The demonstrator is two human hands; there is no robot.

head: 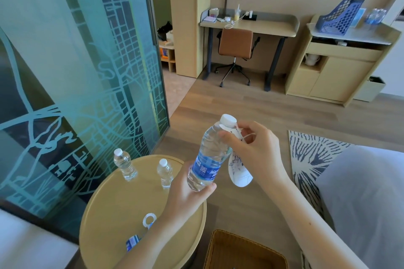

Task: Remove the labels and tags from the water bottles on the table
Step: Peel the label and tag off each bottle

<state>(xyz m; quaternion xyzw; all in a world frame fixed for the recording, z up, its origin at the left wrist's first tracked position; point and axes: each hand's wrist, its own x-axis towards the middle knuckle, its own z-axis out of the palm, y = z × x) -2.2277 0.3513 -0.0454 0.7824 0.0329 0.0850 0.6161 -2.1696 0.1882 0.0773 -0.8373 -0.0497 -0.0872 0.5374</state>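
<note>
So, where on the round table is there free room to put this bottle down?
The middle of the round tan table is bare, between the two clear unlabelled bottles at the far edge and the peeled blue label near you. Those ends are crowded.

The bottle (209,155) is held tilted above the right edge of the round table (113,214). The left hand (185,194) grips its base, below its blue label. The right hand (255,150) pinches the paper tag (239,172) hanging from its neck. Two bare bottles (125,165) (165,173) stand upright at the table's far side. A loose tag (149,219) and a removed label (131,241) lie at its near side. A wicker basket (240,249) sits just right of the table.
</note>
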